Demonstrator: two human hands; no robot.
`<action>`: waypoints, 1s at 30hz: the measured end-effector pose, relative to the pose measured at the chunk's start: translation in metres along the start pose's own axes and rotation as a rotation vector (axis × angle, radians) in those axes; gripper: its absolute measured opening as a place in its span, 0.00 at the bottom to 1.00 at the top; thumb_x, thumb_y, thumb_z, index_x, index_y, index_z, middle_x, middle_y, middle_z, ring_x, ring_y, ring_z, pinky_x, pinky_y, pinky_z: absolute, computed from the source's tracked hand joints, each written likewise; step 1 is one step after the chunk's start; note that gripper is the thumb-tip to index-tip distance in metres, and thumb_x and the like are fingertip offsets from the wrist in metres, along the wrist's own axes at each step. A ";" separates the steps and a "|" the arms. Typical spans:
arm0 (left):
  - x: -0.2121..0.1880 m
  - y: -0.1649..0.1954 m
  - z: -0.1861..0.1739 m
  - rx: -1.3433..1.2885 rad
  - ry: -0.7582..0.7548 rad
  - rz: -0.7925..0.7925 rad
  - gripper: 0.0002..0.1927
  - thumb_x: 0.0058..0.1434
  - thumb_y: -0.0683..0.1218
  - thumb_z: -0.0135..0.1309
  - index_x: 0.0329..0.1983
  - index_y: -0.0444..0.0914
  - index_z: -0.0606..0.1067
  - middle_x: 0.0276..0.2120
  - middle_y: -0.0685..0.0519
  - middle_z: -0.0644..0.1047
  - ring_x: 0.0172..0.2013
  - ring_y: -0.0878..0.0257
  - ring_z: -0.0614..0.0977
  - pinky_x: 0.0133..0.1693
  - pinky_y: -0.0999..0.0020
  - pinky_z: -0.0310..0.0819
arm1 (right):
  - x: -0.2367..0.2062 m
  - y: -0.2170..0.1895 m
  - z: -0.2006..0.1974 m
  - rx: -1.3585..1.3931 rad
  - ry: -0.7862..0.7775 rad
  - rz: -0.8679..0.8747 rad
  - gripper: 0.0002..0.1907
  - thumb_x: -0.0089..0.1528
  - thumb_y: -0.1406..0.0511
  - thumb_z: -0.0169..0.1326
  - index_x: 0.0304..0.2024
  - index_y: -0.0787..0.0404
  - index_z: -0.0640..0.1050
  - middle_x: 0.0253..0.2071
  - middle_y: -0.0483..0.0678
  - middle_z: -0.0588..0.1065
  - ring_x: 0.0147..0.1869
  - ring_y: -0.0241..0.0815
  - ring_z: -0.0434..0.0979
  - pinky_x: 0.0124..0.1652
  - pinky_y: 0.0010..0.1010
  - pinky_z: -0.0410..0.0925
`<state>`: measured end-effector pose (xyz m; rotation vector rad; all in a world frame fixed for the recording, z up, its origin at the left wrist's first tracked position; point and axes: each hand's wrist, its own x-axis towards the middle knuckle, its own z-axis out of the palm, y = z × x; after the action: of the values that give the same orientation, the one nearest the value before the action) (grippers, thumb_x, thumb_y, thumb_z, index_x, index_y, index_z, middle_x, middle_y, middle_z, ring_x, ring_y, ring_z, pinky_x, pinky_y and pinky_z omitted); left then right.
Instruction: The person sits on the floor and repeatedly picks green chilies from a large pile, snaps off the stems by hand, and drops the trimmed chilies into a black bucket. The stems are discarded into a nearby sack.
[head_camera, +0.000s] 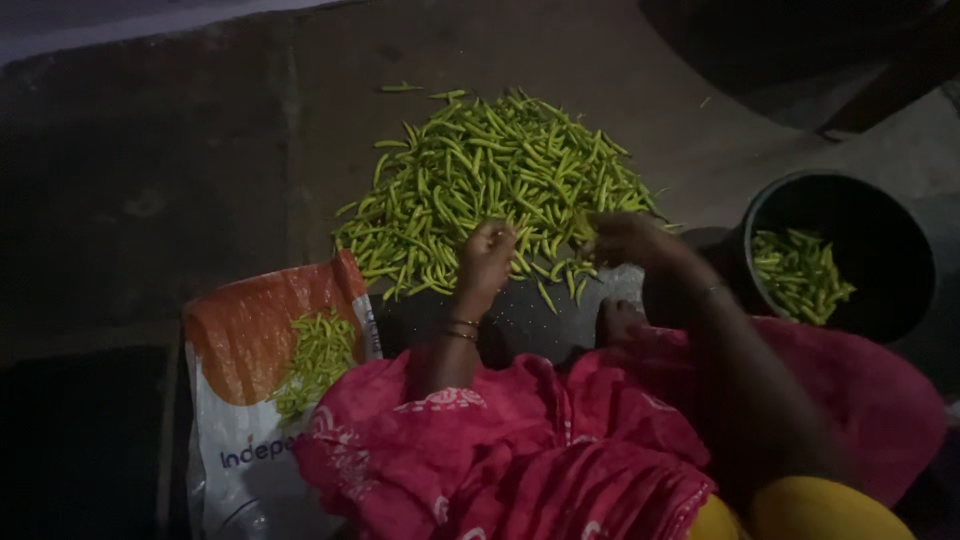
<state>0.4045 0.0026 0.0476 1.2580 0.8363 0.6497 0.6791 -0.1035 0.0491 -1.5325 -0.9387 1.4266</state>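
A big heap of green chillies (490, 180) lies on the dark floor in front of me. My left hand (487, 257) rests at the near edge of the heap, fingers curled over a few chillies. My right hand (620, 238) is also at the near edge, to the right, and looks closed on a chilli, though it is blurred. Bangles circle my left wrist. My lap is covered by pink patterned cloth (560, 440).
A black bucket (890, 290) at the right holds several green chillies (800, 272). At the lower left lies an orange and white sack (250, 340) with a small pile of chillies (318, 355) on it. The surroundings are dim.
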 end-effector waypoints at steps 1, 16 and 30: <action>-0.004 0.000 0.003 0.180 -0.024 0.091 0.15 0.72 0.44 0.51 0.60 0.40 0.72 0.25 0.47 0.72 0.21 0.64 0.67 0.22 0.67 0.61 | 0.005 -0.001 0.020 -0.331 -0.003 0.012 0.26 0.59 0.63 0.62 0.58 0.58 0.71 0.36 0.47 0.80 0.34 0.38 0.78 0.33 0.33 0.71; -0.002 -0.022 0.002 0.623 -0.057 0.289 0.12 0.70 0.46 0.45 0.42 0.34 0.76 0.33 0.41 0.79 0.34 0.46 0.81 0.37 0.54 0.72 | 0.015 -0.014 0.062 0.173 -0.099 -0.068 0.15 0.65 0.62 0.54 0.51 0.61 0.78 0.39 0.49 0.79 0.40 0.37 0.79 0.41 0.31 0.75; 0.008 -0.065 -0.020 -0.370 0.163 -0.306 0.10 0.70 0.47 0.47 0.39 0.38 0.77 0.21 0.59 0.66 0.16 0.72 0.62 0.17 0.74 0.52 | 0.049 0.020 0.100 -0.418 0.199 -0.536 0.08 0.64 0.68 0.57 0.46 0.62 0.77 0.38 0.49 0.78 0.39 0.42 0.80 0.38 0.36 0.73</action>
<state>0.3906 0.0074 -0.0192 0.7320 0.9692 0.6289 0.5832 -0.0587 0.0096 -1.5173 -1.4506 0.7139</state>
